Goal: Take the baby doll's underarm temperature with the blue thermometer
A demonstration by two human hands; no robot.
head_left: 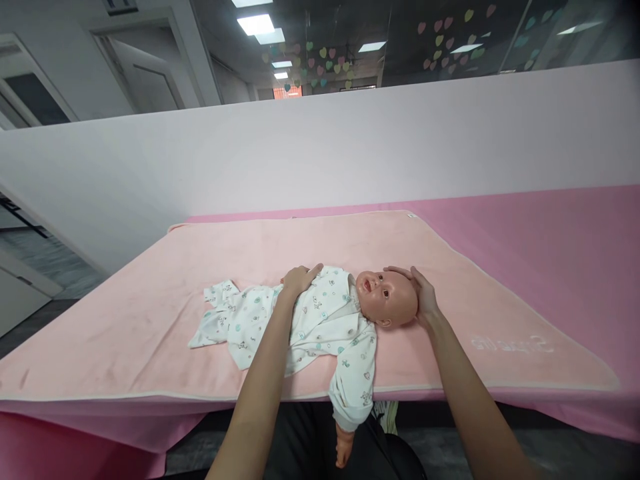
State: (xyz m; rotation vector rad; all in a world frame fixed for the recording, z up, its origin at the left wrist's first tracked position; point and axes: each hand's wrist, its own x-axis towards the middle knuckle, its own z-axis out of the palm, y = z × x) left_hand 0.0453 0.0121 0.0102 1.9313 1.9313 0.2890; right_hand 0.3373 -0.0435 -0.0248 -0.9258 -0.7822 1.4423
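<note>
A baby doll (387, 298) lies on its back on a peach towel (165, 320), its head to the right. It wears a white top (325, 310) and white trousers (250, 320), both with small printed patterns. My left hand (300, 279) grips the doll's far side near the waist, thumb spread towards its chest and the other fingers partly hidden. At the other end, my right hand (423, 291) cups the crown of the doll's head. The doll's near arm (353, 380) hangs over the front edge, its small hand (344, 447) showing below the cuff.
Pink cloth (565, 247) covers the table under the towel and hangs down in front. A white partition (320, 153) rises behind the far edge. My legs (310, 443) are under the front edge. Glass with heart stickers (325, 63) stands beyond the partition.
</note>
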